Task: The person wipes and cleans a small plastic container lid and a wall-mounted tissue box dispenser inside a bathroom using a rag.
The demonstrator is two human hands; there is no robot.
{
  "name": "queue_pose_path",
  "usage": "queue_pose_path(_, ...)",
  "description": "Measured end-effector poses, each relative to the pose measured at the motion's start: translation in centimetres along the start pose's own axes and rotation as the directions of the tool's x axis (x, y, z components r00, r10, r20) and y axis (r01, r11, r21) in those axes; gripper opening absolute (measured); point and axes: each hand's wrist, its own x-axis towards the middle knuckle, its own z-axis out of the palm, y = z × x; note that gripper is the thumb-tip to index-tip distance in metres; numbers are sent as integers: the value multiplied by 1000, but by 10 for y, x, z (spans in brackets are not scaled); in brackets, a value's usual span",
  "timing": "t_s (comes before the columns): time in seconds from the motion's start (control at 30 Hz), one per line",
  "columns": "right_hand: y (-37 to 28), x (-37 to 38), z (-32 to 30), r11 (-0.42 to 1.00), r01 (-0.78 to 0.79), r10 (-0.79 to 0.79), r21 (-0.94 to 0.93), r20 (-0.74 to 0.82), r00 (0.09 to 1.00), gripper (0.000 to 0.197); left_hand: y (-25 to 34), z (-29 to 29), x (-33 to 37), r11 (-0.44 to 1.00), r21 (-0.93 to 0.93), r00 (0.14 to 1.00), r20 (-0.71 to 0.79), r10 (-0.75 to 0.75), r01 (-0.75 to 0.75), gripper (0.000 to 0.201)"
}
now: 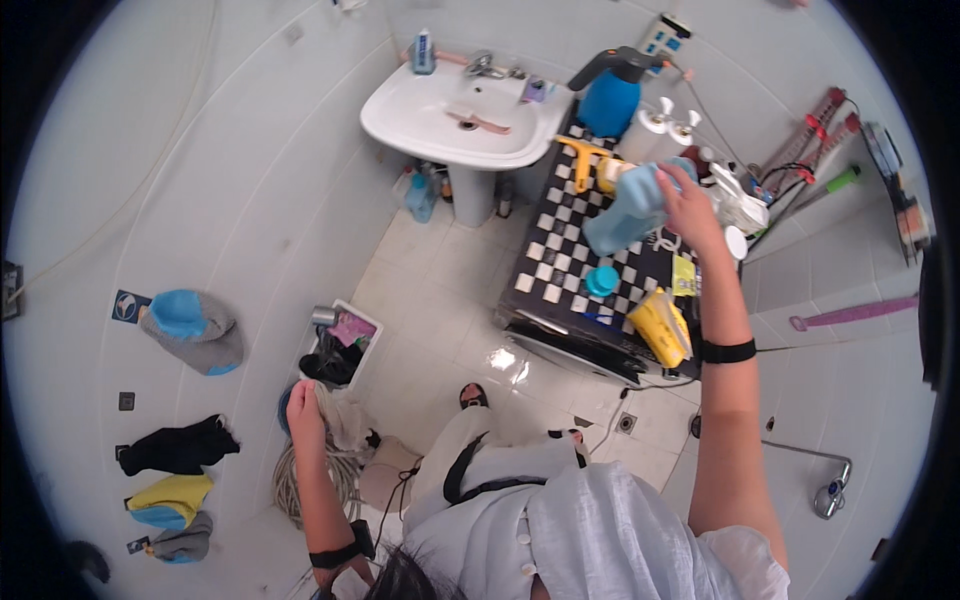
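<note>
Clamping its grip on the pale blue container (pixel 620 228) over the checkered cover (pixel 545 262), the right hand (pixel 688 208) probably bears light, slick, yielding plastic, best held mid-body; the left hand's (pixel 305 405) grip I cannot tell.

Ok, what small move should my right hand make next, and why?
Perhaps stand the light blue container upright on the checkered top: your right hand grips it, it seems tilted, and what looks like a turquoise cap sits apart nearby. I can't tell whether they belong together.

The container (pixel 618 229) is pale blue, the cover (pixel 549 243) checked black-and-white.
</note>
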Motion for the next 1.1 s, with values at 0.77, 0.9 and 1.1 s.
queue_pose_path(0.77,-23,2,3,866,169,-71,-470,220,973,88,27,-24,62,997,-78,1000,27,-1,3,24)
queue_pose_path(0.9,-26,-5,-18,889,207,-67,-409,331,941,94,45,-6,61,975,-199,995,46,-87,95,24)
queue_pose_path(1.1,-26,-20,-30,886,289,-150,-362,365,919,93,104,59,74,776,-593,976,91,-200,214,25)
